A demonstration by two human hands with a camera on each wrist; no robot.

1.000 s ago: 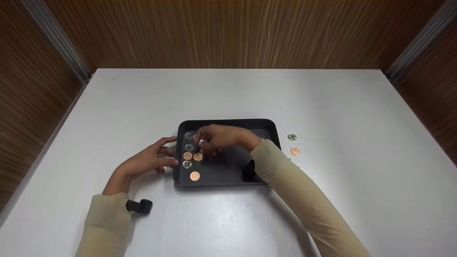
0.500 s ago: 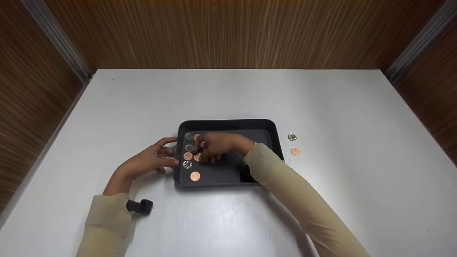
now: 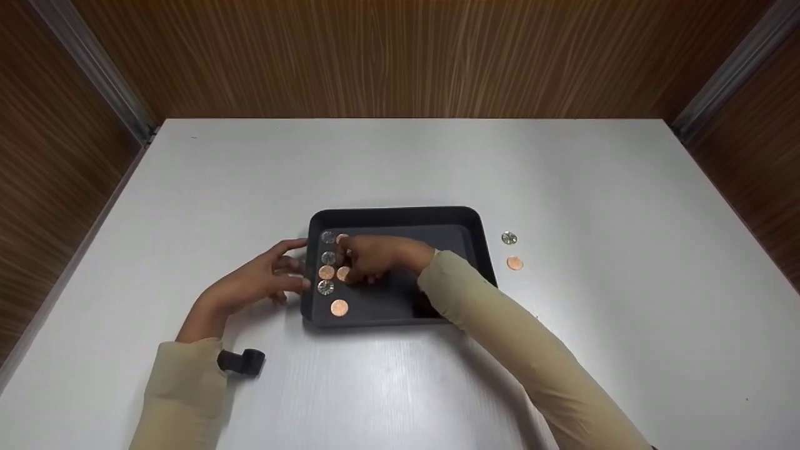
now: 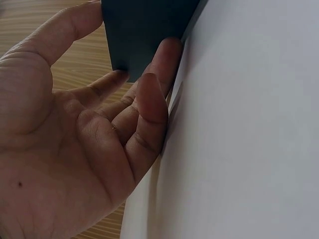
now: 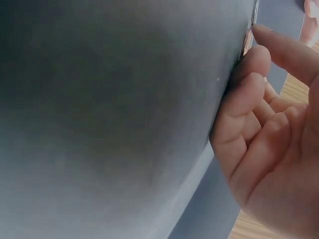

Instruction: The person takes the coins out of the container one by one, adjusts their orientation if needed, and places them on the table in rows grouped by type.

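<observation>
My left hand (image 3: 253, 287) rests on the desk (image 3: 400, 162) with its grip wide, fingertips (image 4: 167, 50) touching the tray's (image 3: 475, 228) left wall. My right hand (image 3: 375, 257) lies inside the tray, fingers relaxed on its floor beside the coins (image 3: 327, 272) ranged along that left wall, holding nothing. Two more coins (image 3: 512, 250) lie on the desk, right of the tray.

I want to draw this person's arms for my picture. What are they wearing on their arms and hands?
Both arms are covered by long, plain beige sleeves that end at the wrists. The left hand and right hand are bare: no gloves, rings or watch show. A small black camera mount sticks out at the left wrist. A dark one sits under the right wrist.
</observation>
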